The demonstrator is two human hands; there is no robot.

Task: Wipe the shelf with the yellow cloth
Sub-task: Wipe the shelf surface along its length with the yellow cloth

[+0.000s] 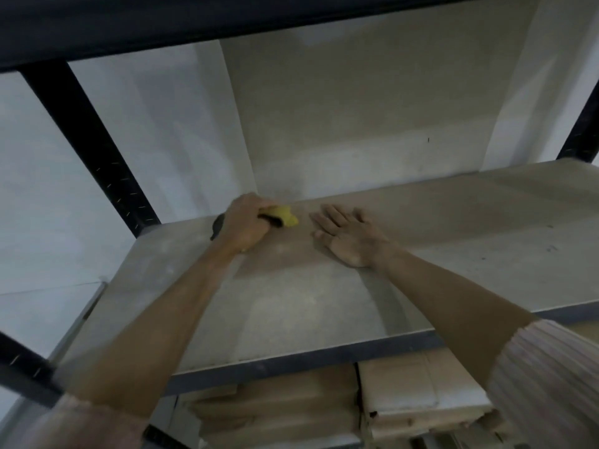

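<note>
The shelf [291,306] is a pale, dusty board in a black metal rack. My left hand [241,226] is closed around the yellow cloth [283,216], which is bunched up and pressed on the board near its back left corner; part of the cloth sticks out to the right of my fingers. My right hand [348,236] lies flat on the board just right of the cloth, palm down, fingers spread, holding nothing. A dark edge shows behind my left hand; I cannot tell what it is.
A black upright post [97,150] stands at the shelf's back left, another [580,131] at the far right. White walls close the back. An upper shelf beam [227,24] runs overhead. Folded cardboard boxes [405,403] lie on the level below.
</note>
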